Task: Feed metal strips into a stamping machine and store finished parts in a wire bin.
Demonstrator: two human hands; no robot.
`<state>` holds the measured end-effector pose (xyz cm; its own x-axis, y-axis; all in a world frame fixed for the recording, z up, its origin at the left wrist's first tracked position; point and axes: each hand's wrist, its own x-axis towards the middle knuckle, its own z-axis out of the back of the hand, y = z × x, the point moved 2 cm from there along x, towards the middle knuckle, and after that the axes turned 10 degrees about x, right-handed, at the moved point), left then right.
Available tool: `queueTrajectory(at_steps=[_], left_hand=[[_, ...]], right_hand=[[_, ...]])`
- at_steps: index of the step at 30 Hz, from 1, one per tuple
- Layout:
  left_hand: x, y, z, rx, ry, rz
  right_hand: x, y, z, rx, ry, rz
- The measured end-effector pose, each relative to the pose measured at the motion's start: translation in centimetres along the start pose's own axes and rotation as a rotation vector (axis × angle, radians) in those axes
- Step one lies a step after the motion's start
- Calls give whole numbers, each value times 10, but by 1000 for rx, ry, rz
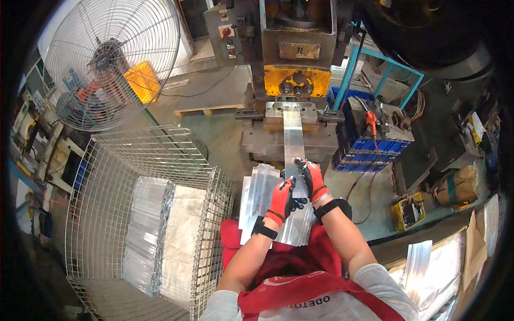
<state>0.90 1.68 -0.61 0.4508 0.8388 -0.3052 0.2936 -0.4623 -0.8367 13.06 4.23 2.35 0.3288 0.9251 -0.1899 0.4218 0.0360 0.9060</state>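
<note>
Flat metal strip [294,140] runs lengthwise straight out from the person, far end at the die block [276,111] of the press [297,81], near end between the gloved hands. Left hand [282,199] has its grip closed on the left edge by the near end; right hand [314,180] grips the right edge, a bit farther up, so nearer the die. Loose strips [259,188] lie below, over the lap.

Metal strip [294,142] — smooth, glossy; cloth apron [324,257], matt
</note>
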Motion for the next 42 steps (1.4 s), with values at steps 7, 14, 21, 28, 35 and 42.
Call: queueTrajectory(at_steps=[7,14,21,28,35,42], left_hand=[[-14,-25,-18,-33,5,17],[-9,-15,-8,-58,4,4],[-15,-22,-12,-17,-29,50],[-12,-18,-8,-10,55,23],[-36,-15,1,74,126,-46],[-104,-68,33,1700,-29,-508]], right_hand=[[7,-5,1,79,29,14],[8,-12,0,146,35,0],[2,-4,5,-178,158,221],[11,-15,0,89,62,100],[-22,1,0,-22,134,57],[-89,113,-17,-1361,305,1070]])
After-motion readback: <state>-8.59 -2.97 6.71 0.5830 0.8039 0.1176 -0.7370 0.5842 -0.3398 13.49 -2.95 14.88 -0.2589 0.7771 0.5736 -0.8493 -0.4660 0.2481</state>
